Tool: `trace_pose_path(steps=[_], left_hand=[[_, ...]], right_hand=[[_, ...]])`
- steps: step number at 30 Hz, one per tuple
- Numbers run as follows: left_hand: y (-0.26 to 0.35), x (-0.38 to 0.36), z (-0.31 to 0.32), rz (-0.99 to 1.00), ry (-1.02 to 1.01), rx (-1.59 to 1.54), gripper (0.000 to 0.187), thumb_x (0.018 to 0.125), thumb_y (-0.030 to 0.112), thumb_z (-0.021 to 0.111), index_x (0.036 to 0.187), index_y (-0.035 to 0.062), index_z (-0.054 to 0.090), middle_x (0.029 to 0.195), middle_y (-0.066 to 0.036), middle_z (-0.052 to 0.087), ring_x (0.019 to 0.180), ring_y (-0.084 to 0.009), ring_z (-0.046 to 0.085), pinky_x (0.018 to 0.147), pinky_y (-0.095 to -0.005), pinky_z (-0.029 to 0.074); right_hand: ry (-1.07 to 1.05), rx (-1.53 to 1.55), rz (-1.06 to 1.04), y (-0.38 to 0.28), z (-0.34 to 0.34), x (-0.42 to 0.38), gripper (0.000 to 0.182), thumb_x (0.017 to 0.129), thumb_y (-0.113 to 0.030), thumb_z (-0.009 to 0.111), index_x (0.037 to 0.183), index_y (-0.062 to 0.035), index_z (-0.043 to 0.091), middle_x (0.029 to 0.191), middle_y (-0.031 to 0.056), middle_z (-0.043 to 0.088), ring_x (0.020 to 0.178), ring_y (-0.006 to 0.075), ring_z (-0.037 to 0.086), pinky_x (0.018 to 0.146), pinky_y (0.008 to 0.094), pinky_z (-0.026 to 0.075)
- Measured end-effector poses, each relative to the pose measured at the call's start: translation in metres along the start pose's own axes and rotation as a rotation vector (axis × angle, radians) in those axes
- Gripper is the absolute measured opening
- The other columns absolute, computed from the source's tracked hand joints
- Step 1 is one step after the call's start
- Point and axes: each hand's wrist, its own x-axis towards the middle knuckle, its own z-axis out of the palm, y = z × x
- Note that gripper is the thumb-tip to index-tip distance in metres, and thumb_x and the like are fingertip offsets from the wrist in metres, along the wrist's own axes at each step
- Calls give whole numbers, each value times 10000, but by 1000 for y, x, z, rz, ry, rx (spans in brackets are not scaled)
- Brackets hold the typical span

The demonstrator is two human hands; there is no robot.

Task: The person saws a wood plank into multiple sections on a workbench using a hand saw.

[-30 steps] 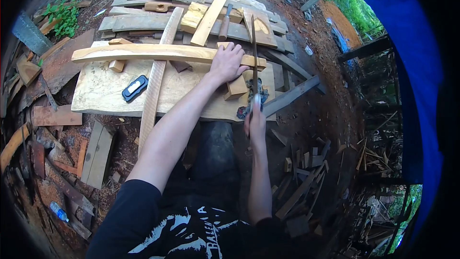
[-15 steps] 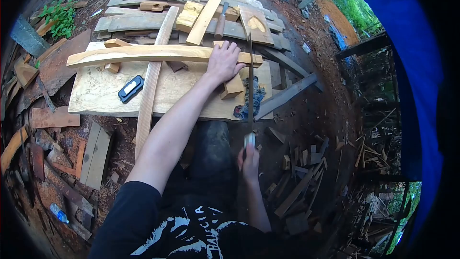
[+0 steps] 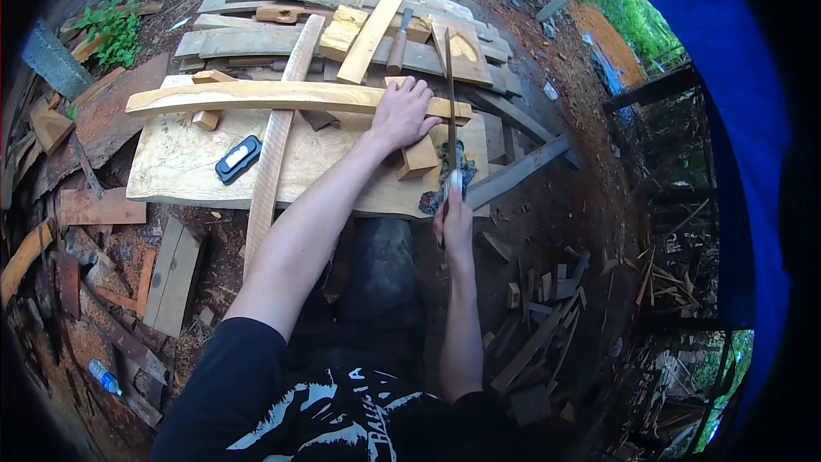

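Note:
A long pale wooden bar (image 3: 256, 97) lies across the bench top (image 3: 197, 180), propped on small blocks. My left hand (image 3: 400, 114) is wrapped over the bar near its right end, pressing on it. My right hand (image 3: 455, 227) is closed round the light handle of a saw (image 3: 451, 111), whose thin dark blade crosses the bar just right of my left hand. Below my left hand a wooden block (image 3: 417, 159) sits under the bar. A narrow rough-sawn strip (image 3: 272, 158) passes under the bar.
A black object with a white centre (image 3: 239, 159) rests on the bench. Behind lie a chisel (image 3: 398, 47), a flat plank (image 3: 374, 32) and a board with a heart-shaped recess (image 3: 460, 51). Wood scraps (image 3: 547, 325) cover the ground at right; a blue sheet (image 3: 753, 120) hangs there.
My right hand has moved forward with the saw, away from my body and closer to the bench edge. My left hand keeps its place on the bar. The view has shifted slightly.

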Motion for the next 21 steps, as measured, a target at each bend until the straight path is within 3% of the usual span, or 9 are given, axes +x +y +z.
trace_pose_path(steps=[3,8,14,18,21], left_hand=[[0,0,1,-10,7,12,522,889,490,705,1164,50,644,1124,-69,590,1119,-249,533,906,-404,432],[3,0,-3,-20,-29,14,520,887,497,704,1151,53,648,1137,-71,593,1134,-248,533,912,-411,433],[2,0,0,-37,-35,15,509,891,487,702,1155,56,644,1132,-75,594,1134,-254,533,923,-416,428],[1,1,-2,-22,-51,-8,497,905,483,690,1143,49,642,1136,-80,590,1134,-255,533,934,-420,431],[2,-1,-2,-7,-83,-3,500,916,489,675,1146,46,642,1135,-82,587,1134,-254,533,941,-423,431]], right_hand=[[9,47,67,-23,12,34,673,1048,-644,411,674,-92,503,491,-25,395,382,97,388,383,259,297],[44,66,66,-18,14,24,661,1043,-647,420,697,-90,500,515,-19,418,402,94,397,388,262,307],[15,46,28,33,-12,-93,595,1102,-506,384,691,-92,497,502,-21,428,403,79,410,395,252,304],[-22,56,128,41,-42,-182,566,1087,-526,408,761,-76,515,534,-10,449,425,76,422,402,239,312],[-26,42,178,26,-48,-186,574,1078,-540,423,756,-73,511,533,-11,449,429,74,424,406,239,309]])
